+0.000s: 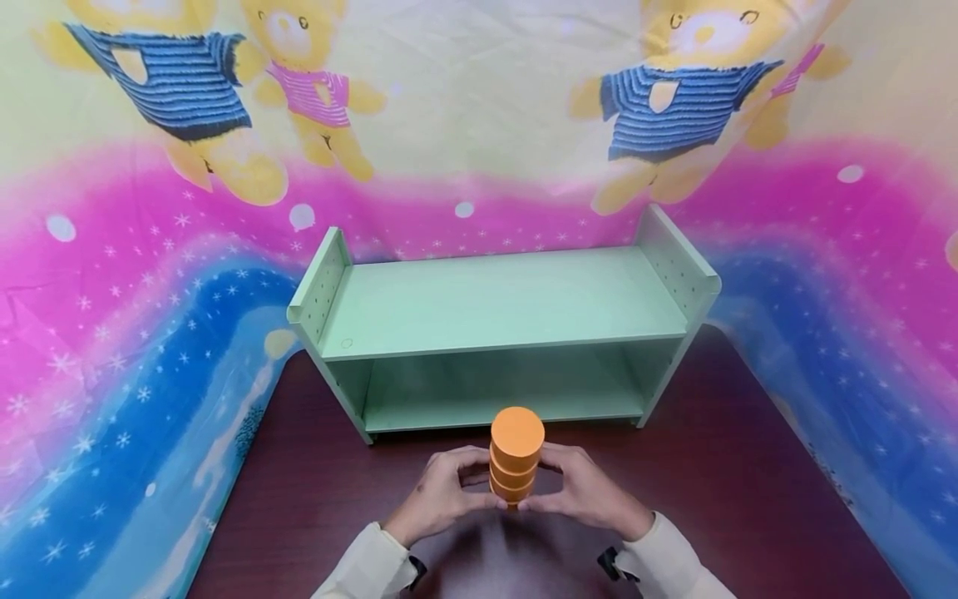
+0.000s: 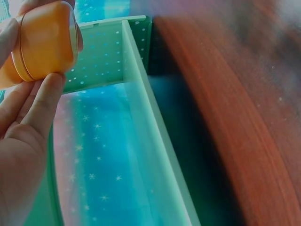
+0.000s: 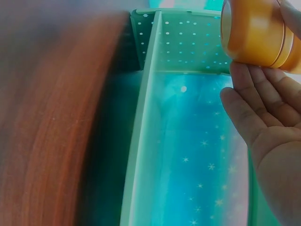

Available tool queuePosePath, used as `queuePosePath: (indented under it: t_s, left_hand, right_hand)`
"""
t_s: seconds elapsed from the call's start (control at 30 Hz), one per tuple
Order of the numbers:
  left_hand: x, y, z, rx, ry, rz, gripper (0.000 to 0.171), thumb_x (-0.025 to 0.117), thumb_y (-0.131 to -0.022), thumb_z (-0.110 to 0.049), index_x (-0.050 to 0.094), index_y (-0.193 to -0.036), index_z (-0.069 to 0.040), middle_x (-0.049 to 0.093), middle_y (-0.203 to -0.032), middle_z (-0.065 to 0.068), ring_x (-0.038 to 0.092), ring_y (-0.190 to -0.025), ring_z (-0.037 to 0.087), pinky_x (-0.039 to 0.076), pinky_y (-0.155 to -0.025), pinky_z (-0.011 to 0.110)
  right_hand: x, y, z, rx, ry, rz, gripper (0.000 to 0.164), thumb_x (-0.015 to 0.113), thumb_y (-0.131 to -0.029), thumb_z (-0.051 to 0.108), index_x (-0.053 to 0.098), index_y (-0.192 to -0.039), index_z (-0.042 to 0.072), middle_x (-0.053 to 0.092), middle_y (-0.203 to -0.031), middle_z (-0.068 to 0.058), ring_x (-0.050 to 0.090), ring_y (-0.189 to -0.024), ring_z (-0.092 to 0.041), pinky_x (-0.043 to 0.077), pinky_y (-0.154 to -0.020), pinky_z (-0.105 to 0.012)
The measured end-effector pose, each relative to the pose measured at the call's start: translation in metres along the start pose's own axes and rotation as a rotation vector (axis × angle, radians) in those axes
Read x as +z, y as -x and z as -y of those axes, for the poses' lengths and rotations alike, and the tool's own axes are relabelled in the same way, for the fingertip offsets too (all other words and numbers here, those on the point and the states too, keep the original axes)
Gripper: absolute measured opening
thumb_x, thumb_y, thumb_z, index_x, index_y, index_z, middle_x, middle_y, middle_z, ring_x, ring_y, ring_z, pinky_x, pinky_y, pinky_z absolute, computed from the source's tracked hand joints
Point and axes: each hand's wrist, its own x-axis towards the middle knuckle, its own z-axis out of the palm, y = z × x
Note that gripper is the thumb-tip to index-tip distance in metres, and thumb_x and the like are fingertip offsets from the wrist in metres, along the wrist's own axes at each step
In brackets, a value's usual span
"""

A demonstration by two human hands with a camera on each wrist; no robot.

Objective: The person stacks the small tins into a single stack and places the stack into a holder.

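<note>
An orange ridged cylinder, banded like stacked round canisters, stands upright between both hands in front of the shelf. My left hand grips its left side, thumb towards me and fingers on the far side. From the right, my right hand holds it the same way. In the left wrist view the orange cylinder shows a glossy body and a seam line, with fingertips pressed against it. The right wrist view shows its flat end and fingertips touching it; part of the cylinder is cut off there.
A pale green two-tier shelf with perforated side panels stands on the dark red-brown table, behind the hands. A printed cloth with bears and snowflakes hangs behind and along both sides.
</note>
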Motion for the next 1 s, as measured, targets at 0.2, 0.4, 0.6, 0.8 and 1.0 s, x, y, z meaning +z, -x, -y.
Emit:
queuePosePath:
  t_s: [0.2, 0.4, 0.6, 0.8, 1.0]
  left_hand:
    - [-0.004, -0.004, -0.006, -0.003, 0.006, 0.011, 0.049, 0.089, -0.073, -0.01, 0.071, -0.118, -0.008, 0.069, -0.115, 0.001, 0.067, -0.109, 0.015, 0.056, -0.092, 0.027]
    - [-0.007, -0.008, -0.011, 0.006, 0.044, 0.036, 0.048, 0.088, -0.074, -0.004, 0.071, -0.118, -0.005, 0.069, -0.114, 0.005, 0.068, -0.108, 0.016, 0.056, -0.092, 0.03]
    - [-0.011, -0.01, -0.017, 0.001, 0.03, 0.034, 0.045, 0.088, -0.075, -0.006, 0.071, -0.117, -0.005, 0.07, -0.112, 0.007, 0.069, -0.105, 0.017, 0.057, -0.09, 0.03]
    - [-0.014, -0.014, -0.022, -0.002, 0.03, 0.046, 0.046, 0.087, -0.076, -0.006, 0.07, -0.119, -0.004, 0.069, -0.115, 0.009, 0.069, -0.106, 0.019, 0.057, -0.09, 0.028]
    - [-0.017, -0.018, -0.026, -0.01, 0.031, 0.064, 0.047, 0.087, -0.077, -0.006, 0.07, -0.12, -0.005, 0.069, -0.117, 0.008, 0.069, -0.106, 0.016, 0.057, -0.09, 0.03]
  right_hand:
    - [-0.004, -0.004, 0.003, -0.007, 0.013, -0.002, 0.053, 0.084, -0.083, 0.032, 0.063, -0.13, 0.017, 0.066, -0.126, 0.003, 0.062, -0.118, -0.018, 0.055, -0.097, -0.039]
    - [-0.009, -0.006, 0.006, -0.009, 0.036, -0.006, 0.054, 0.084, -0.083, 0.034, 0.064, -0.129, 0.017, 0.067, -0.125, 0.003, 0.062, -0.117, -0.018, 0.055, -0.097, -0.04]
    - [-0.014, -0.011, 0.009, -0.016, 0.033, -0.008, 0.055, 0.086, -0.081, 0.032, 0.063, -0.129, 0.018, 0.066, -0.125, 0.007, 0.062, -0.117, -0.016, 0.055, -0.097, -0.038]
    - [-0.018, -0.013, 0.014, 0.008, 0.022, -0.003, 0.057, 0.085, -0.081, 0.037, 0.062, -0.131, 0.021, 0.065, -0.126, 0.009, 0.061, -0.117, -0.014, 0.054, -0.097, -0.038]
    - [-0.022, -0.015, 0.017, 0.018, 0.038, -0.013, 0.06, 0.085, -0.081, 0.039, 0.062, -0.133, 0.021, 0.064, -0.126, 0.01, 0.061, -0.117, -0.013, 0.054, -0.099, -0.039]
